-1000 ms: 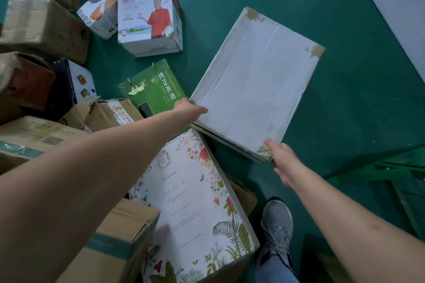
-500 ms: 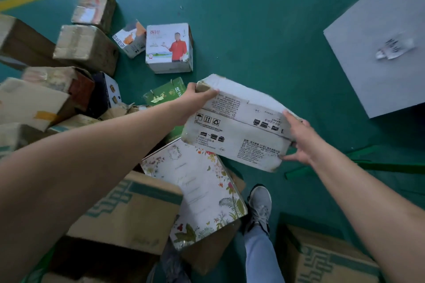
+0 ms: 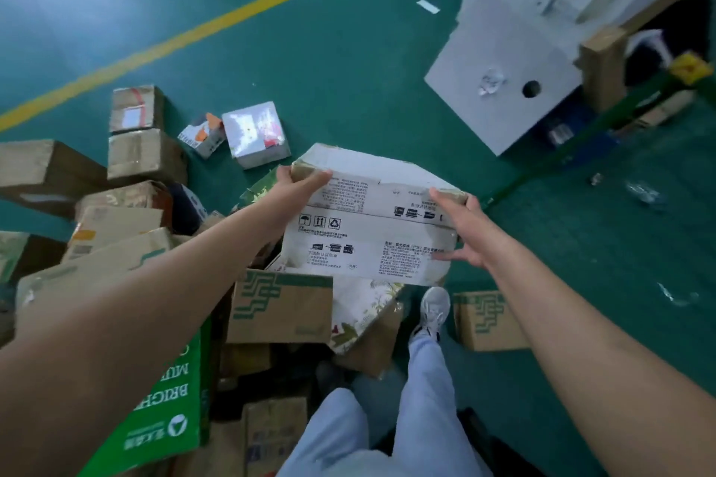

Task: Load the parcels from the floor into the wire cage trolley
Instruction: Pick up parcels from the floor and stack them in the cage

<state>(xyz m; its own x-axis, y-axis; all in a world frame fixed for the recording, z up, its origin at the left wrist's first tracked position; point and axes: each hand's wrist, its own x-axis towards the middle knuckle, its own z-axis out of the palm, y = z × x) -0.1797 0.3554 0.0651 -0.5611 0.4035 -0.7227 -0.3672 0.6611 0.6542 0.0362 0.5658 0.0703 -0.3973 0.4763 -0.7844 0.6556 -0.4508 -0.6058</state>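
Observation:
A flat white cardboard parcel [image 3: 372, 228] with black print is lifted off the floor, its printed side facing me. My left hand [image 3: 298, 182] grips its upper left corner, thumb over the top edge. My right hand [image 3: 465, 228] holds its right end, fingers spread along the side. Below it lie a floral-printed box [image 3: 364, 306] and a brown box with a green pattern [image 3: 279, 306]. A green bar of the trolley frame [image 3: 581, 135] with a yellow corner cap [image 3: 691, 68] shows at the upper right.
Several brown parcels [image 3: 143, 155] are heaped at the left on the green floor, with a small white box [image 3: 257, 134] beyond. Another brown box [image 3: 488, 318] sits by my right foot [image 3: 434, 306]. A large grey board [image 3: 503, 81] lies at the upper right. A yellow line [image 3: 217, 23] crosses the floor.
Both hands have lifted the white parcel from flat on the floor and tipped it up. It now sits higher, and the view has swung up toward the right.

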